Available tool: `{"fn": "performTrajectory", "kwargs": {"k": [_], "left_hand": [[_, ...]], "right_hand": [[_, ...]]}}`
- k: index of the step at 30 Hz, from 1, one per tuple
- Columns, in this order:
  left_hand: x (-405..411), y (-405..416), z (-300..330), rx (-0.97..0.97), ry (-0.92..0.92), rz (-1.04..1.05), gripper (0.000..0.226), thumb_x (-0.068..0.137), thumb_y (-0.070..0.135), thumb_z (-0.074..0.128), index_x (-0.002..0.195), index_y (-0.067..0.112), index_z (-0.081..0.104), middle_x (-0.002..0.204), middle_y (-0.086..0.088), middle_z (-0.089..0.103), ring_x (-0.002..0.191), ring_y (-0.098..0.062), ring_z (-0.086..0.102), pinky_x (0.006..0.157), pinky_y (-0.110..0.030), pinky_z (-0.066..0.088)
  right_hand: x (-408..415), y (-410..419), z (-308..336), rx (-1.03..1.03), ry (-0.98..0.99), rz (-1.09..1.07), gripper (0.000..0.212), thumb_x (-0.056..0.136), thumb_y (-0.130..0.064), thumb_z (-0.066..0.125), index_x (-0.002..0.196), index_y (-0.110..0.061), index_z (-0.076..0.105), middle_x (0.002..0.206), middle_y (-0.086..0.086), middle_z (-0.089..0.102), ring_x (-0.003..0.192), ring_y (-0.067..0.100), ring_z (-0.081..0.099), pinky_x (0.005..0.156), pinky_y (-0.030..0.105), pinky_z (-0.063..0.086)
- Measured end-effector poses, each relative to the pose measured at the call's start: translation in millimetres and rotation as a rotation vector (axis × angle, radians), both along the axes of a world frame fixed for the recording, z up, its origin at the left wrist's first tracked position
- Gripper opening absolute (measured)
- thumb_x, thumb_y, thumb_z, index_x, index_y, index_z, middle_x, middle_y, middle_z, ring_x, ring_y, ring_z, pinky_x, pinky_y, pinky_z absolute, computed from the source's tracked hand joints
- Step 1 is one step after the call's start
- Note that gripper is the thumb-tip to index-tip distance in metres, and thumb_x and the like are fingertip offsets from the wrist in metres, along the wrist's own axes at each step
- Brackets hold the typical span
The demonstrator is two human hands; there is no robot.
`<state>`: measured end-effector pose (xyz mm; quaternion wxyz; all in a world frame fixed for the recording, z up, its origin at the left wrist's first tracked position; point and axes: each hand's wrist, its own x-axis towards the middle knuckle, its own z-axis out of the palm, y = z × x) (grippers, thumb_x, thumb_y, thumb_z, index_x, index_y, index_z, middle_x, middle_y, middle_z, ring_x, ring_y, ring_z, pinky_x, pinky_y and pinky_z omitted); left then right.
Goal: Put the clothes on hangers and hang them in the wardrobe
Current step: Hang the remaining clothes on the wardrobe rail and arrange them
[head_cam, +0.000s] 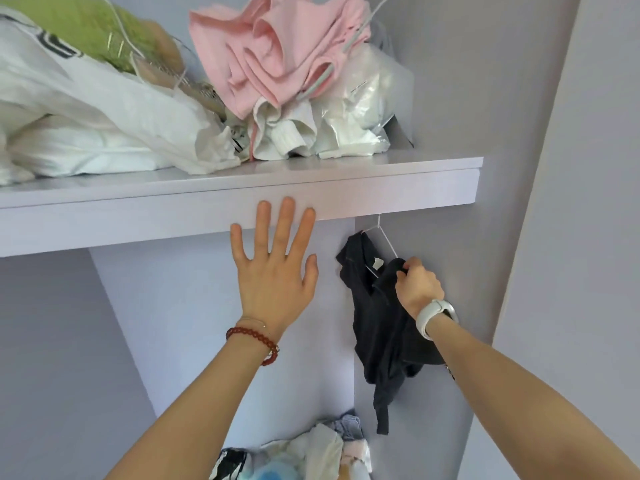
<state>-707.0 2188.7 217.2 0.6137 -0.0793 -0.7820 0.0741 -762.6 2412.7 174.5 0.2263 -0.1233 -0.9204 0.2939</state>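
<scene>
A black garment [381, 327] hangs on a thin white wire hanger [385, 239] under the wardrobe shelf [346, 192], close to the right inner wall. My right hand [417, 287] grips the garment's shoulder and the hanger's right arm. The hanger's hook runs up behind the shelf edge, and what it hangs from is hidden. My left hand [273, 268] is raised with straight, spread fingers, its fingertips at the shelf's front edge; it holds nothing.
On the shelf lie a pink garment on a hanger [280, 50], white clothes [104, 126], a green item [79, 26] and plastic-wrapped packs [363, 98]. A heap of mixed clothes [311, 452] lies at the wardrobe bottom. The wardrobe's side panel [519, 168] stands at the right.
</scene>
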Motion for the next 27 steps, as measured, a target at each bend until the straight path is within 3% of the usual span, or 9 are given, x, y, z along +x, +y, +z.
{"fn": "performTrajectory", "kwargs": {"k": [4,8,12,16,21,25,27], "left_hand": [[1.1,3.1,0.6,0.012,0.020,-0.014,0.069,0.083,0.034,0.052,0.144,0.022,0.023,0.151,-0.003,0.019,0.139,-0.031,0.014,0.109,-0.055,0.004],[6.4,5.7,3.8,0.039,-0.017,-0.060,0.071,0.079,0.026,0.059,0.143,0.021,0.027,0.149,-0.005,0.018,0.139,-0.031,0.013,0.109,-0.057,0.006],[18.8,16.6,-3.5,0.160,-0.090,-0.151,0.070,0.079,0.023,0.053,0.144,0.021,0.028,0.152,-0.007,0.017,0.141,-0.031,0.006,0.110,-0.057,0.001],[37.2,34.2,-37.3,0.228,-0.275,-0.321,0.063,0.080,0.022,0.048,0.141,0.018,0.031,0.149,-0.012,0.028,0.139,-0.034,0.017,0.107,-0.061,0.006],[69.6,57.5,-105.3,0.208,-0.627,-0.520,0.054,0.077,0.019,0.052,0.130,0.009,0.050,0.140,-0.016,0.043,0.130,-0.038,0.038,0.100,-0.064,0.026],[111.8,77.3,-156.8,0.067,-0.820,-0.673,0.047,0.073,0.017,0.053,0.118,0.006,0.060,0.130,-0.017,0.054,0.121,-0.037,0.049,0.095,-0.062,0.033],[141.6,86.5,-182.1,-0.015,-0.909,-0.760,0.044,0.073,0.014,0.056,0.115,0.006,0.062,0.127,-0.017,0.056,0.119,-0.037,0.051,0.096,-0.062,0.033]], "right_hand": [[4.5,3.4,-12.4,0.000,-0.023,0.001,0.025,0.094,-0.020,0.041,0.116,-0.009,0.047,0.109,0.018,0.061,0.099,0.041,0.055,0.076,0.040,0.042],[22.9,0.9,-21.9,0.016,0.008,0.026,0.034,0.095,-0.018,0.039,0.128,-0.014,0.044,0.126,0.012,0.045,0.100,0.039,0.053,0.080,0.040,0.042],[55.8,3.2,-35.8,0.094,0.100,0.099,0.042,0.094,-0.016,0.043,0.136,-0.011,0.039,0.133,0.009,0.042,0.119,0.029,0.041,0.093,0.040,0.041],[105.7,3.7,-51.3,0.220,0.121,0.115,0.044,0.093,-0.014,0.044,0.137,-0.008,0.039,0.138,0.009,0.043,0.120,0.030,0.042,0.099,0.041,0.038],[196.0,1.1,-94.1,0.310,0.181,-0.024,0.043,0.077,0.000,0.064,0.120,-0.001,0.057,0.120,0.017,0.060,0.110,0.036,0.057,0.091,0.047,0.047],[281.4,1.5,-140.2,0.283,0.036,-0.217,0.042,0.076,-0.002,0.065,0.117,-0.002,0.059,0.119,0.017,0.061,0.111,0.037,0.056,0.092,0.049,0.045],[333.0,-4.2,-165.7,0.221,-0.077,-0.320,0.041,0.085,-0.008,0.056,0.126,-0.005,0.052,0.130,0.015,0.053,0.123,0.034,0.046,0.102,0.047,0.037]]}}
